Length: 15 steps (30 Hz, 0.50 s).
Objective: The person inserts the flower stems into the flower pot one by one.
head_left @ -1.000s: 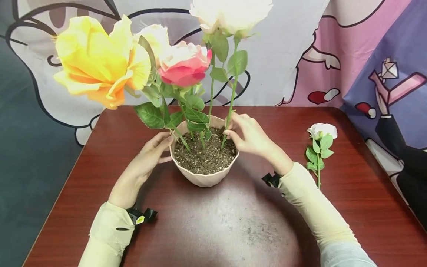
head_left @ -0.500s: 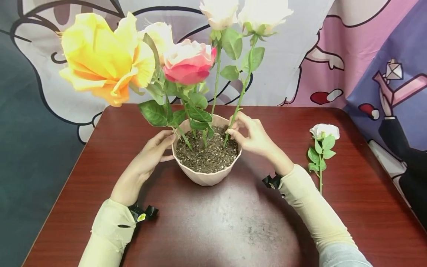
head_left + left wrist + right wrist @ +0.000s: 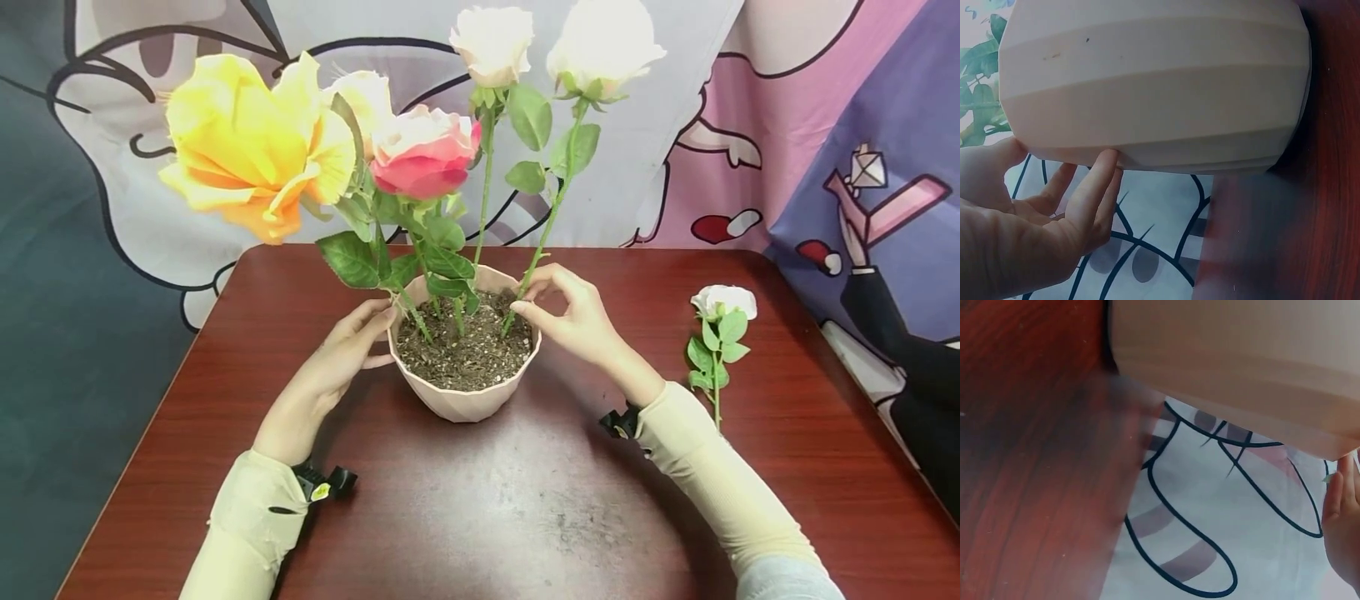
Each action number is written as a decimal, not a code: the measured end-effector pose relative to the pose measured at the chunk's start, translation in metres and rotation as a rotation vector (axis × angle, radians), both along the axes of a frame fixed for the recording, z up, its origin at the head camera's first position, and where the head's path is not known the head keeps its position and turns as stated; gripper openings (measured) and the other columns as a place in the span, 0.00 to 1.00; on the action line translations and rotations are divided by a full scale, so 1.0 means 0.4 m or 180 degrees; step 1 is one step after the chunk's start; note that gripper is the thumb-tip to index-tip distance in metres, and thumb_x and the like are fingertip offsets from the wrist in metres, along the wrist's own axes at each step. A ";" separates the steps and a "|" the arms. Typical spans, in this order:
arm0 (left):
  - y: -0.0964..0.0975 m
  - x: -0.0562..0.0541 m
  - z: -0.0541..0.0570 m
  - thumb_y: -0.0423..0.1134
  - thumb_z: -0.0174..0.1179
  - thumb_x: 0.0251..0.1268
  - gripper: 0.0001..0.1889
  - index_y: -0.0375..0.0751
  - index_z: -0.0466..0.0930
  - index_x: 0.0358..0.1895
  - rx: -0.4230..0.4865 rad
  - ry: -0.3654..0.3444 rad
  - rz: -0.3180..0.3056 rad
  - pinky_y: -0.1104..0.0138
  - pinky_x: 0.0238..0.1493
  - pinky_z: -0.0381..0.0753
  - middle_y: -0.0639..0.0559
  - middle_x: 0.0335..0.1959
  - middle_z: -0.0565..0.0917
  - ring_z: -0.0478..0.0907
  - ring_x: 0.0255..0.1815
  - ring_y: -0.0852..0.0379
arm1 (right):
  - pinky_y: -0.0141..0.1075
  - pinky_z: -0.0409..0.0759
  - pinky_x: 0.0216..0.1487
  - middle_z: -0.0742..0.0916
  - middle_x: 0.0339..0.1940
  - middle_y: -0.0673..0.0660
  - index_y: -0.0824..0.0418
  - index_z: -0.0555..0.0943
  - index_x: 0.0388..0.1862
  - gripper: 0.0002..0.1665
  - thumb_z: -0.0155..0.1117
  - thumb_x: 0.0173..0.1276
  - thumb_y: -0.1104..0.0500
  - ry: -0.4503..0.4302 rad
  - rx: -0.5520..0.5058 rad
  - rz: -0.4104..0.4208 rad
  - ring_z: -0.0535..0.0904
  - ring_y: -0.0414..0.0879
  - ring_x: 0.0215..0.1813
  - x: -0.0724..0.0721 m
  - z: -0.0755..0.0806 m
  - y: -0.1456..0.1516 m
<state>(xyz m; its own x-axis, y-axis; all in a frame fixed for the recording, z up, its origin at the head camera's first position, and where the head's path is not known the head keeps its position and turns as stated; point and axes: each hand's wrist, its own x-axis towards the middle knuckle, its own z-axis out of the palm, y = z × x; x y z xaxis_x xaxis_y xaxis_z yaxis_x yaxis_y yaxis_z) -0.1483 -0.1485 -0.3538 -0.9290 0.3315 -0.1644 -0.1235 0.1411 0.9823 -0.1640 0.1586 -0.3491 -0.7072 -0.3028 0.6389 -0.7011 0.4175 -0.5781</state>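
Note:
A pale pink faceted flowerpot [image 3: 462,407] full of dark soil [image 3: 468,362] stands on the table. Artificial roses rise from it: a large yellow rose [image 3: 258,150], a pink rose [image 3: 423,158] and pale ones behind. My right hand [image 3: 577,321] pinches the lower stem of a white rose [image 3: 603,50], which leans right with its end in the soil. My left hand [image 3: 333,362] touches the pot's left side. In the left wrist view its fingers [image 3: 1092,190] lie fairly straight against the wall, thumb at the rim. The stem is out of the right wrist view.
A shorter white rose [image 3: 723,302] with green leaves lies on the right of the red-brown table [image 3: 480,517]. A cartoon-printed cloth [image 3: 637,158] hangs directly behind the table's back edge.
The white rose in my right hand has tilted right, its bloom now apart from the other pale bloom. My left hand stays at the pot. The head view has shifted slightly.

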 end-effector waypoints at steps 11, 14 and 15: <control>0.000 0.001 -0.005 0.50 0.43 0.74 0.25 0.37 0.61 0.65 -0.0023 0.0007 0.0032 0.64 0.48 0.80 0.44 0.56 0.69 0.68 0.57 0.50 | 0.26 0.76 0.31 0.83 0.26 0.63 0.74 0.77 0.35 0.11 0.67 0.53 0.77 -0.0086 -0.0417 -0.0401 0.77 0.37 0.28 0.087 0.076 0.033; 0.000 0.002 -0.004 0.50 0.43 0.74 0.24 0.37 0.61 0.64 -0.0013 0.0033 0.0050 0.64 0.48 0.80 0.45 0.54 0.69 0.69 0.56 0.52 | 0.24 0.74 0.30 0.84 0.27 0.61 0.75 0.76 0.36 0.12 0.66 0.52 0.78 -0.0100 -0.0502 -0.0434 0.76 0.36 0.28 0.098 0.084 0.059; 0.001 0.002 -0.004 0.50 0.43 0.74 0.24 0.37 0.61 0.64 -0.0012 0.0034 0.0048 0.64 0.48 0.80 0.45 0.54 0.69 0.69 0.56 0.52 | 0.24 0.74 0.30 0.84 0.27 0.58 0.75 0.76 0.37 0.12 0.65 0.52 0.78 -0.0095 -0.0523 -0.0448 0.76 0.36 0.28 0.101 0.084 0.070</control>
<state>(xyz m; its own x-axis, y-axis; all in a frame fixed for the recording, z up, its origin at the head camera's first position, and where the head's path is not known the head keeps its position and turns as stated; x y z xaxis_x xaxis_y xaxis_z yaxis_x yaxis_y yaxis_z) -0.1474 -0.1483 -0.3553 -0.9356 0.3170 -0.1556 -0.1151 0.1429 0.9830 -0.1234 0.1864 -0.3154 -0.7545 -0.0933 0.6497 -0.6240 0.4086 -0.6660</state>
